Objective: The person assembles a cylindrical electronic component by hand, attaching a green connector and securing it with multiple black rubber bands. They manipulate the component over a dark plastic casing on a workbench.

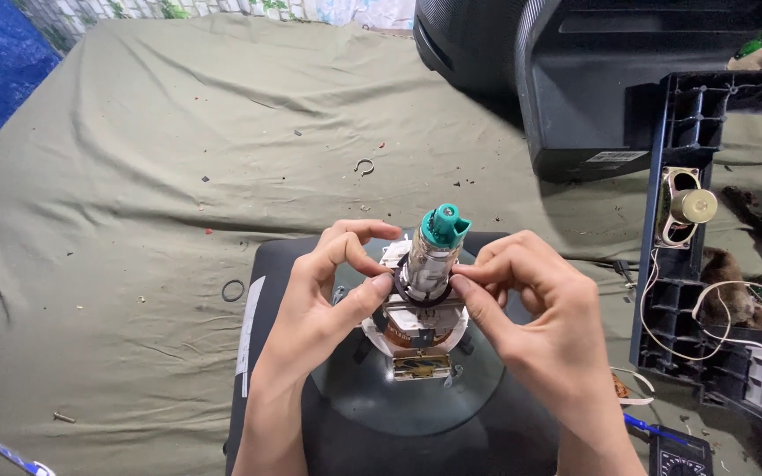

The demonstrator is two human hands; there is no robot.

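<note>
— Two hands on one small part? What are you gripping there?

— My left hand (328,291) and right hand (531,308) are both pinched shut on the black ring (418,298) that circles the glass neck (429,264) of the picture tube (416,397), at the centre of the frame. Thumbs and forefingers close on it from either side; the other fingers are curled loose.

— And what sits around it?

— A teal cap (444,226) tops the neck. Just below the ring is the white yoke with copper windings (416,330). The tube lies face down on the green cloth (134,176).

— What could go wrong, in your view?

— The neck looks thin, and I judge it the weak point. If I push sideways or twist unevenly, it could crack. A slip of the fingers could also knock the cap's pins, or send the ring off among the debris.

— Anything nearby to mind?

— A loose black ring (233,290) lies left of centre, a metal clip (364,166) above the middle, and a dark plastic frame with a speaker (690,207) stands at the right edge.
</note>
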